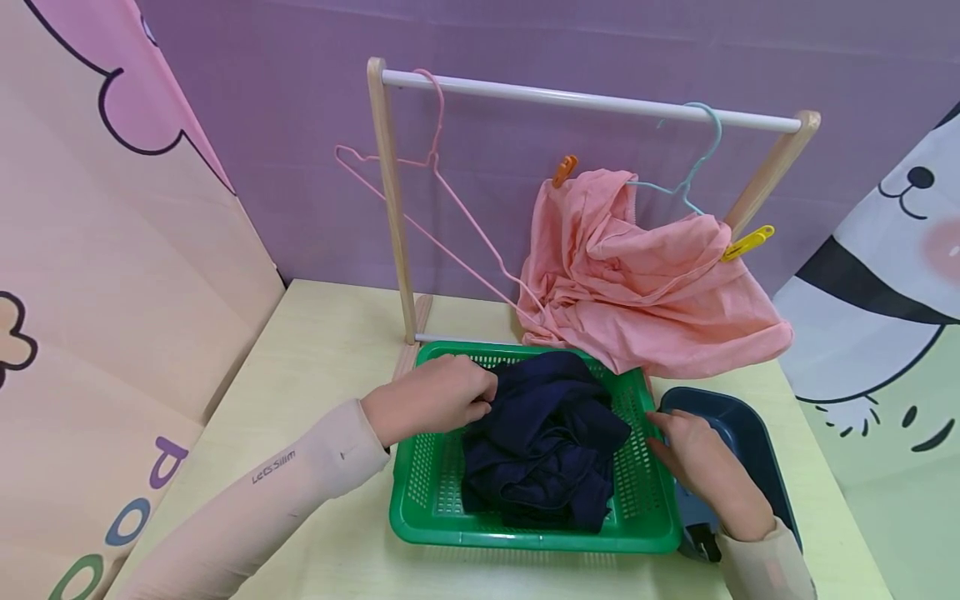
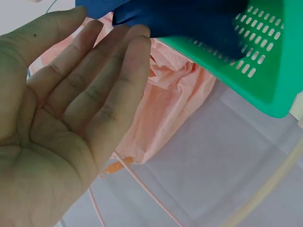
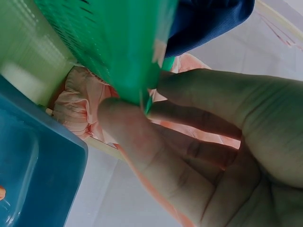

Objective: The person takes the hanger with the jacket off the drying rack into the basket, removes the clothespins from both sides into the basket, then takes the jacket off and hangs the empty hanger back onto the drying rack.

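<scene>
Beside a clothes rack (image 1: 585, 100), the right hand (image 1: 697, 454) pinches a green basket (image 1: 540, 540) while the left hand (image 1: 435, 396), thumb parted from fingers, apparently reaches for navy cloth (image 1: 547, 433) inside, likely needing a firm grasp next.

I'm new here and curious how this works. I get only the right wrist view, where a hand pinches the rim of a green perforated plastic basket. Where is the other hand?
Observer: The left hand is over the left side of the basket, close by the crumpled navy-blue cloth.
Operator: And what is that rumpled pink fabric garment hung on?
Observer: A thin light-blue hanger, hooked over a white rod.
</scene>
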Demonstrator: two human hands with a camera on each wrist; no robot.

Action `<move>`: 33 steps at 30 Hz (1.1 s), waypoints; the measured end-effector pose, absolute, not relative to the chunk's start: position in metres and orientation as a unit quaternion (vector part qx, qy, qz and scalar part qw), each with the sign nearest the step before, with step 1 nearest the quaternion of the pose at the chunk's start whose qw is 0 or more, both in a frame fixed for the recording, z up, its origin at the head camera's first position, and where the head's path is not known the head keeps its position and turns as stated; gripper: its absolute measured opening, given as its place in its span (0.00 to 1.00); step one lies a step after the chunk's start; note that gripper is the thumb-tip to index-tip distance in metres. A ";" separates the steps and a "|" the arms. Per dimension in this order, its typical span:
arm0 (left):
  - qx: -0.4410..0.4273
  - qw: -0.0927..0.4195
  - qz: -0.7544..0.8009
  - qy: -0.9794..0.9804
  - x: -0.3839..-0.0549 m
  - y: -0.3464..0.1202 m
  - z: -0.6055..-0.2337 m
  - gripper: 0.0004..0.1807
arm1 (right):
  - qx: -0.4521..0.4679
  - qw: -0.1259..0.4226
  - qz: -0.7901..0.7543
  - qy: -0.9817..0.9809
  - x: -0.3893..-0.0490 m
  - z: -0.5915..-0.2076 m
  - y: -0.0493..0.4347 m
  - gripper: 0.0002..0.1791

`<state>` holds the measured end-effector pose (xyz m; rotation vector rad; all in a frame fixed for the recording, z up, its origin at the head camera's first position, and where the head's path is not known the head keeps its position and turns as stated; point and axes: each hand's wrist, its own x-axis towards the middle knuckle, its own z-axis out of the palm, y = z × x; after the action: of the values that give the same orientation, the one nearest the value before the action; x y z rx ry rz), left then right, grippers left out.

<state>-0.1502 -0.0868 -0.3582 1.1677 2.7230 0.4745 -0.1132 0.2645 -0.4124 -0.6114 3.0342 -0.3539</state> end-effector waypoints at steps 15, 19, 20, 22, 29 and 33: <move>0.376 0.072 0.165 0.909 -0.149 -0.097 -0.364 0.03 | -0.186 0.028 -0.101 0.977 -0.115 -0.411 0.263 0.17; 0.341 0.072 0.157 0.924 -0.147 -0.101 -0.368 0.09 | -0.185 0.030 -0.104 0.977 -0.116 -0.412 0.263 0.17; 0.326 0.073 0.152 0.930 -0.147 -0.102 -0.369 0.12 | -0.185 0.030 -0.105 0.977 -0.117 -0.412 0.263 0.17; 0.290 0.076 0.144 0.943 -0.146 -0.106 -0.373 0.19 | -0.185 0.030 -0.106 0.977 -0.117 -0.413 0.262 0.17; 0.192 0.082 0.147 0.967 -0.141 -0.127 -0.392 0.27 | -0.185 0.030 -0.111 0.976 -0.116 -0.412 0.263 0.17; 0.163 0.099 0.178 0.965 -0.138 -0.137 -0.401 0.22 | -0.183 0.032 -0.111 0.976 -0.115 -0.411 0.263 0.17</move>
<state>-0.1378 -0.1371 -0.4014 0.4817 2.8555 0.5274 -0.1153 0.2634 -0.4115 -0.5651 3.0067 -0.3419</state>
